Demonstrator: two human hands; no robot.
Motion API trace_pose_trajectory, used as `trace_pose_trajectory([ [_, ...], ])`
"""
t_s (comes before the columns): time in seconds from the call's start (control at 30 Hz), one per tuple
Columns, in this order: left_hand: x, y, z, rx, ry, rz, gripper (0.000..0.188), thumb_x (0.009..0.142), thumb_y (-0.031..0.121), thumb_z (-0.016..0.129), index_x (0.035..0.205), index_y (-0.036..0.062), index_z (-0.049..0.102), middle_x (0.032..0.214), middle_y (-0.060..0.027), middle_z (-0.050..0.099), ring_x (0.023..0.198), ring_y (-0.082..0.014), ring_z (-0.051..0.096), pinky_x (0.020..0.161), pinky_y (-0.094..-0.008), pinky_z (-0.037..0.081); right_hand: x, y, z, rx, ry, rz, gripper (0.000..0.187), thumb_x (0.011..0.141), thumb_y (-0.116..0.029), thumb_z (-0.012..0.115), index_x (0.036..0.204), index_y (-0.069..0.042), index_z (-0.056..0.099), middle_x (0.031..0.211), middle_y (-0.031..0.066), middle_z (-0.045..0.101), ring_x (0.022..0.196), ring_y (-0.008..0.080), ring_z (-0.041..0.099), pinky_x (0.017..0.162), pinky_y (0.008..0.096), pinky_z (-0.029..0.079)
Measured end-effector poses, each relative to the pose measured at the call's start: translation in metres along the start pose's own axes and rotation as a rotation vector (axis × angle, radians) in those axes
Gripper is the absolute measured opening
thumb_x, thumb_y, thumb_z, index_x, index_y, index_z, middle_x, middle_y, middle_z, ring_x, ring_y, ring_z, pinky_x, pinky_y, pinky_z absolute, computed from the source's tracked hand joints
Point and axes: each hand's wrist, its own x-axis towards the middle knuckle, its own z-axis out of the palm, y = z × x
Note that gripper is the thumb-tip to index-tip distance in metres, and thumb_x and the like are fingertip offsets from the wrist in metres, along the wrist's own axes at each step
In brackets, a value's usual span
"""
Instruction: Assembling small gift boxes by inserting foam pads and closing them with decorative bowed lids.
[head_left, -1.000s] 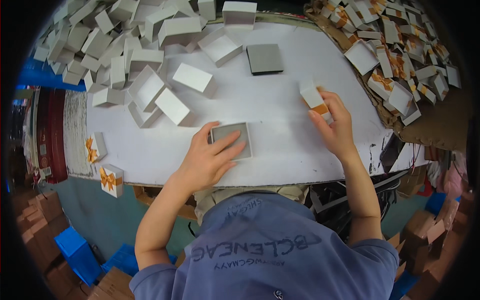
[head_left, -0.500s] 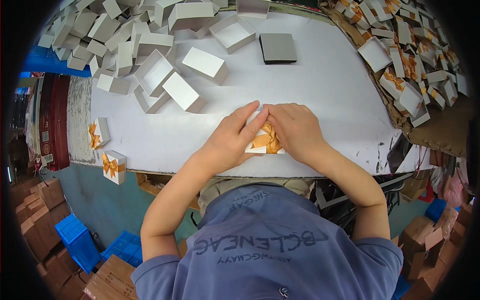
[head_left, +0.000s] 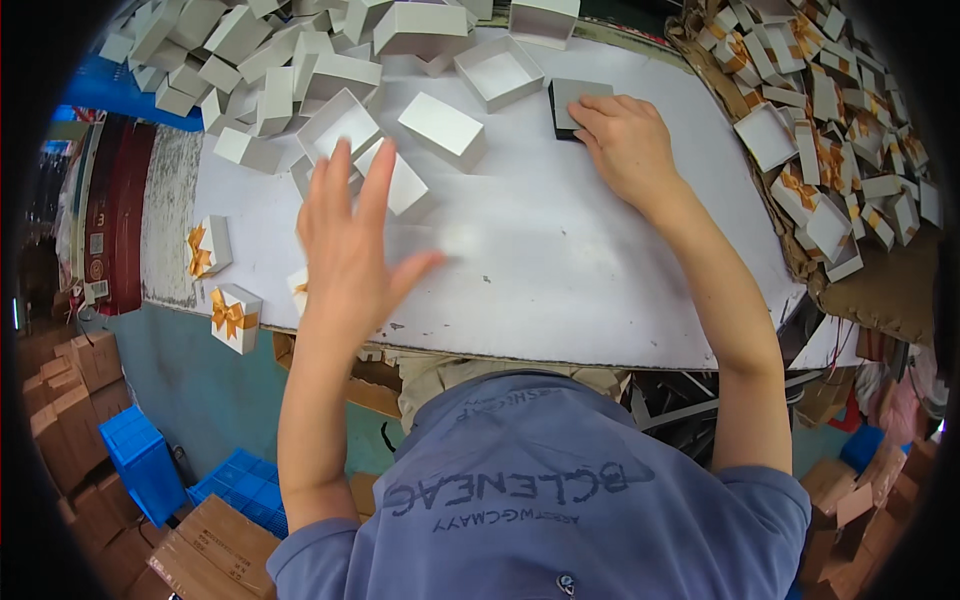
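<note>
My left hand (head_left: 345, 245) is above the left-middle of the white table, fingers spread and slightly blurred, holding nothing. Just past its fingertips lie white open boxes (head_left: 340, 125). Partly hidden behind its wrist is a small white gift box (head_left: 299, 284) with gold ribbon. My right hand (head_left: 630, 150) reaches to the far side, its fingers and thumb bent onto the near right part of a flat dark square pad (head_left: 585, 88) with a grey top. Two ribboned gift boxes, one (head_left: 209, 247) behind the other (head_left: 235, 318), sit at the table's left edge.
A heap of white box parts (head_left: 240, 60) fills the far left, partly over a blue crate (head_left: 110, 95). At the far right, a cardboard carton (head_left: 790, 235) holds many ribboned boxes. Brown cartons (head_left: 215, 550) and blue crates (head_left: 145, 460) stand on the floor at left.
My hands have parted from the ribboned gift box, which now lies to the left by my left wrist. The left hand moved left and opened; the right went forward onto the dark pad.
</note>
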Motion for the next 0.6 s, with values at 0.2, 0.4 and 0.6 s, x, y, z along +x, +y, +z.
trace_pose_trajectory([
  [0.2, 0.003, -0.02, 0.032, 0.037, 0.071, 0.147, 0.068, 0.06, 0.023, 0.08, 0.117, 0.0095, 0.047, 0.129, -0.0192, 0.037, 0.12, -0.0366, 0.035, 0.1, -0.0508, 0.023, -0.008, 0.006, -0.001, 0.206, 0.156, 0.118, 0.015, 0.075, -0.005, 0.062, 0.089, -0.009, 0.068, 0.086, 0.004, 0.064, 0.079, 0.0246, 0.059, 0.073, 0.0379, 0.047],
  [0.4, -0.039, 0.024, 0.077, -0.771, 0.115, 0.037, 0.063, 0.059, 0.021, 0.08, 0.112, 0.0061, 0.048, 0.122, -0.0155, 0.042, 0.115, -0.0336, 0.038, 0.098, -0.0444, 0.025, -0.055, -0.057, -0.045, 0.291, 0.314, -0.281, 0.032, 0.068, 0.003, 0.062, 0.097, -0.009, 0.067, 0.08, 0.0047, 0.058, 0.071, 0.0215, 0.054, 0.061, 0.0326, 0.044],
  [0.6, -0.018, 0.051, 0.054, -0.228, -0.235, 0.156, 0.092, 0.057, 0.022, 0.08, 0.135, 0.0053, 0.034, 0.119, -0.0146, 0.042, 0.114, -0.0308, 0.039, 0.094, -0.043, 0.027, -0.083, -0.056, -0.047, 0.473, 0.275, 0.053, 0.026, 0.071, 0.009, 0.06, 0.094, -0.001, 0.064, 0.083, 0.0057, 0.054, 0.071, 0.016, 0.051, 0.06, 0.0264, 0.041],
])
